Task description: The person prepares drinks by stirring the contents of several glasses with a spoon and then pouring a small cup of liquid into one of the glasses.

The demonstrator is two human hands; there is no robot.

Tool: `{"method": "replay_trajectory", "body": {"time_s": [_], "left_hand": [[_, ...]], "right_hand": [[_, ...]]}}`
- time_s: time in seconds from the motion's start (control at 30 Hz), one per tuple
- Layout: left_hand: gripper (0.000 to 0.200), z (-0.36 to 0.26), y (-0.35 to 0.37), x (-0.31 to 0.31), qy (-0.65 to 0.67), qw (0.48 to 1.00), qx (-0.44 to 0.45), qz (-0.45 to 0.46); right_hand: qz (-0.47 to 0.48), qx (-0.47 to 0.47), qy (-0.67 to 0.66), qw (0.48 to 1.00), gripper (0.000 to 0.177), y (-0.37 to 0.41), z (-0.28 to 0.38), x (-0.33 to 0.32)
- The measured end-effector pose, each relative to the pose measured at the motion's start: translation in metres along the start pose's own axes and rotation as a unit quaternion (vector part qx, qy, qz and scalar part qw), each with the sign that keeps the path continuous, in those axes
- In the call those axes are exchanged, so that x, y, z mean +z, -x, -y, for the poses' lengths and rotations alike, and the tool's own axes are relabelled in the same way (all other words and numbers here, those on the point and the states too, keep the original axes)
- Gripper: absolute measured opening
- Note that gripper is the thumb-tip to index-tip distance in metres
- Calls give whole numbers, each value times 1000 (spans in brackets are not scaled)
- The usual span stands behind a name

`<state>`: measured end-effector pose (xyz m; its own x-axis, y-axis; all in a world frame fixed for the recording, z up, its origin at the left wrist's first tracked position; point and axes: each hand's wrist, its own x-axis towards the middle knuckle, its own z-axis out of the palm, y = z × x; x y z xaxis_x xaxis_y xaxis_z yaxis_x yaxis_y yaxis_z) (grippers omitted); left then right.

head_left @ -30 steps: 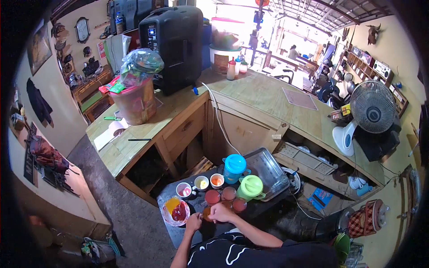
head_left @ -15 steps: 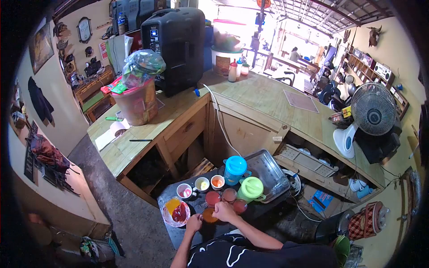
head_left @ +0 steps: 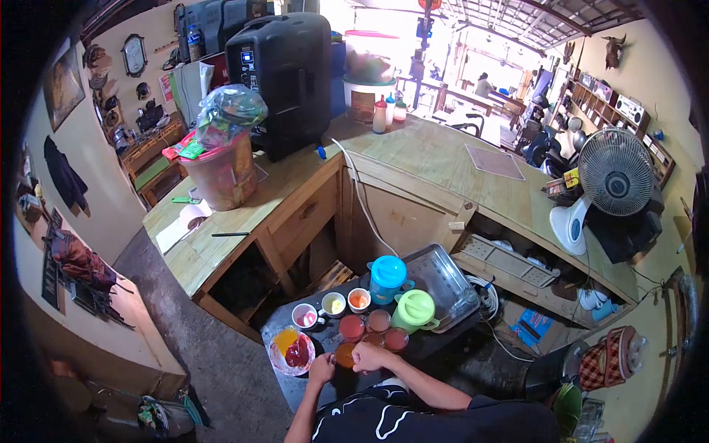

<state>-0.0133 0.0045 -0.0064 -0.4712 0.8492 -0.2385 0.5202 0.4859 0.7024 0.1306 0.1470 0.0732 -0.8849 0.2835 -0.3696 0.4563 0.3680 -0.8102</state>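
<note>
My left hand [head_left: 321, 367], fingers curled, is right at the left side of a glass of orange-brown liquid [head_left: 344, 356]. My right hand [head_left: 371, 357] is closed at that glass's right edge; whatever is in its fingers is too small to make out. Behind the glass stand a glass of red liquid [head_left: 352, 326], a pinkish one [head_left: 379, 320] and another red one [head_left: 396, 339]. On the left lies a plate [head_left: 278, 365] with yellow and dark red food. Cups with a pink [head_left: 303, 316], a yellow [head_left: 334, 303] and an orange filling [head_left: 359, 300] line the far side.
A blue lidded pitcher [head_left: 388, 280], a green one [head_left: 414, 310] and a metal tray [head_left: 447, 284] stand on the dark low table [head_left: 289, 391]. Beyond it, a wooden counter [head_left: 413, 159] carries a black speaker [head_left: 284, 88], a pink bucket [head_left: 221, 173] and a fan [head_left: 615, 173].
My right hand has shifted slightly down, off the middle of the glasses, uncovering a glass behind it. My left hand stays beside the orange-brown glass. The view has tilted slightly.
</note>
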Motion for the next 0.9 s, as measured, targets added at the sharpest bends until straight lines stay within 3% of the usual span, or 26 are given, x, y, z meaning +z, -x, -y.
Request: {"method": "replay_trajectory", "body": {"time_s": [0.03,0.13,0.27,0.37,0.47,0.57,0.67,0.77,0.87,0.9], "left_hand": [[24,-4,1,-2,0,1000,0,-2],[24,4,-1,2,-7,1000,6,-10],[25,4,-1,3,-1,1000,4,-9],[25,2,-1,3,-14,1000,-13,-4],[25,3,-1,3,5,1000,-17,2],[25,7,-2,6,3,1000,-7,-7],[25,4,0,6,15,1000,12,-25],[25,6,-1,7,26,999,14,-24],[24,8,-1,9,29,1000,-6,-11],[24,7,0,8,25,1000,-6,-16]], "right_hand": [[59,20,-67,996,19,0,2,-1],[-132,20,-79,988,18,0,7,4],[-182,-12,172,968,17,6,8,3],[45,36,-8,998,19,3,0,3],[-35,15,-141,989,19,1,3,7],[-266,-58,127,954,18,5,5,7],[-161,-37,179,970,18,-3,-14,11],[59,35,-41,997,18,4,3,-1],[-72,28,-160,984,17,-1,3,8],[-132,12,-68,989,17,1,6,7]]}}
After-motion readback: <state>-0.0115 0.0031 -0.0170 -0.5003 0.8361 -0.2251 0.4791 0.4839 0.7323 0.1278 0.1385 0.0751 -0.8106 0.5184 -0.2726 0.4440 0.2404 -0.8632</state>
